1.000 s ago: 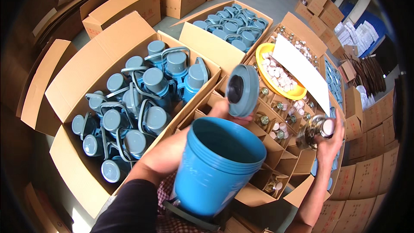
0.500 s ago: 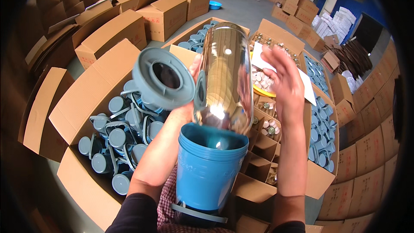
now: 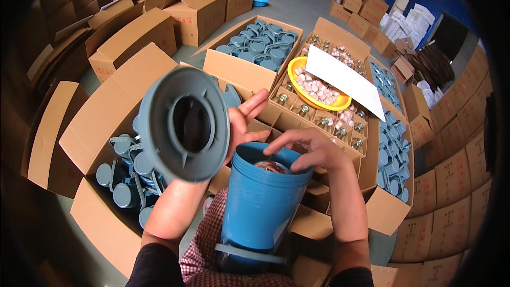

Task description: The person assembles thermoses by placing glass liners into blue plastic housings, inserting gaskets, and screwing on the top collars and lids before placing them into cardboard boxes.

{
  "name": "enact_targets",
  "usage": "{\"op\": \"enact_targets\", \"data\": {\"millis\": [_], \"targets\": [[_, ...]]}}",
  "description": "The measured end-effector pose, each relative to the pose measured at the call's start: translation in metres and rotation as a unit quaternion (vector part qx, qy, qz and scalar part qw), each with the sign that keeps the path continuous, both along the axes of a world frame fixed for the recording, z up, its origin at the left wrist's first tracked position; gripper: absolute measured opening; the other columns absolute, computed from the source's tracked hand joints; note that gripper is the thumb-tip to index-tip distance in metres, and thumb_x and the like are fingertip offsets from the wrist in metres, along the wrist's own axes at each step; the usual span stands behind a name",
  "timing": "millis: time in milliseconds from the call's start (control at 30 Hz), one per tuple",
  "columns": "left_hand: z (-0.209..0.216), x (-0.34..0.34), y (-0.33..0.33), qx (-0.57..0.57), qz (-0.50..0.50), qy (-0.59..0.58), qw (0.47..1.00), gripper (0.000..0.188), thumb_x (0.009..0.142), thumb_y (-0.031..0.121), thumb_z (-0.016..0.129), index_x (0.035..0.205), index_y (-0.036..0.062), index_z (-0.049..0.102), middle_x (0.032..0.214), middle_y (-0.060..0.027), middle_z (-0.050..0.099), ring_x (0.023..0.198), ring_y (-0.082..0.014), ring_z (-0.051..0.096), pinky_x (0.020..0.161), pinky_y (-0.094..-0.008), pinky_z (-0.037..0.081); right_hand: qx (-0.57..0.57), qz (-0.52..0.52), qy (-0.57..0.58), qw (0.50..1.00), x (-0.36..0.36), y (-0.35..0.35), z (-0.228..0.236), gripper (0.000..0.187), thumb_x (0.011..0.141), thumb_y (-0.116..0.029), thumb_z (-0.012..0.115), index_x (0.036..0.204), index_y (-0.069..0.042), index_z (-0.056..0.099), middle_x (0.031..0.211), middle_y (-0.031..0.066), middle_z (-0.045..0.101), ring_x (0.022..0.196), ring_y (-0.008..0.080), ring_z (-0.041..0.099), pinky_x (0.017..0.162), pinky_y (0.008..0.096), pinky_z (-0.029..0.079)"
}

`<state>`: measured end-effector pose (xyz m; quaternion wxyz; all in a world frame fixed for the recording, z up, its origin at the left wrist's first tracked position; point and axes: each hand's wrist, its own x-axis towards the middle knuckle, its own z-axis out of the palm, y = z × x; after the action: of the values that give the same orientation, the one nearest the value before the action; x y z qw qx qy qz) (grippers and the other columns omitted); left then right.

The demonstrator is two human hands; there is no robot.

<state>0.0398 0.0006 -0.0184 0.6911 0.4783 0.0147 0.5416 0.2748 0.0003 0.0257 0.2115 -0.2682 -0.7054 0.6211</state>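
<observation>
Head view, left hand (image 3: 239,122) fingers clamped on grey lid (image 3: 183,124), right hand (image 3: 313,149) fingers curled into blue jug (image 3: 263,202)

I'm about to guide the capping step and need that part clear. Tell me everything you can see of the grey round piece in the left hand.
The grey round piece is a disc-shaped cap or base, apparently matte plastic, with a large round central opening, a raised inner ring and small ribs running to its outer rim. The left hand holds it raised and tilted, hollow face toward the camera, gripping its right edge. It sits left of and above the blue cylindrical shell, not touching it, in front of an open carton of grey-blue parts.
</observation>
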Motion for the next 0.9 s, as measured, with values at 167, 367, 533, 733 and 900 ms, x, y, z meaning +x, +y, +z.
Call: {"op": "enact_targets", "data": {"millis": [167,367,533,733,900], "targets": [[0.009,-0.017,0.015,-0.259,0.131,-0.066,0.955,0.035,0.093,0.027,0.049,0.114,-0.0010,0.053,0.119,-0.0191,0.056,0.108,-0.0295,0.056,0.087,-0.0434,0.051,0.110,0.053,-0.079,0.989,-0.013,0.004,0.017,0.031,0.069,-0.005,0.071,0.099,-0.003,0.067,0.094,0.0073,0.068,0.087,0.0155,0.062,0.080,0.0270,0.048],[0.004,-0.013,-0.005,0.023,0.519,0.058,0.853,0.043,0.077,0.026,0.069,0.107,-0.0023,0.057,0.096,-0.0073,0.062,0.087,-0.0145,0.058,0.081,-0.0290,0.047,0.023,-0.231,0.221,0.947,-0.008,0.002,-0.035,0.044,0.086,-0.028,0.058,0.118,0.001,0.053,0.117,0.0145,0.060,0.108,0.0196,0.056,0.095,0.0312,0.041],[0.014,-0.007,-0.020,0.254,0.250,0.220,0.908,0.052,0.078,0.046,0.066,0.091,-0.0031,0.069,0.078,-0.0118,0.063,0.069,-0.0204,0.060,0.062,-0.0285,0.046,-0.022,-0.254,0.414,0.874,-0.045,-0.019,-0.070,0.059,0.088,-0.054,0.048,0.113,0.000,0.050,0.124,0.0216,0.054,0.116,0.0263,0.052,0.098,0.0368,0.037],[0.025,-0.004,-0.013,0.374,0.224,0.158,0.886,0.034,0.075,0.028,0.066,0.084,-0.0047,0.071,0.073,-0.0120,0.062,0.062,-0.0213,0.059,0.055,-0.0296,0.045,0.169,-0.280,0.462,0.824,-0.043,-0.031,-0.074,0.046,0.085,-0.047,0.060,0.087,-0.001,0.053,0.082,0.0131,0.056,0.082,0.0249,0.055,0.085,0.0405,0.044],[0.036,-0.009,-0.015,0.390,0.204,0.145,0.886,0.036,0.072,0.031,0.071,0.082,-0.0043,0.070,0.073,-0.0101,0.060,0.057,-0.0206,0.058,0.050,-0.0285,0.045,0.214,-0.332,0.369,0.842,-0.040,-0.053,-0.042,0.055,0.076,-0.055,0.068,0.086,-0.003,0.054,0.085,0.0102,0.055,0.083,0.0224,0.053,0.085,0.0393,0.043]]}}
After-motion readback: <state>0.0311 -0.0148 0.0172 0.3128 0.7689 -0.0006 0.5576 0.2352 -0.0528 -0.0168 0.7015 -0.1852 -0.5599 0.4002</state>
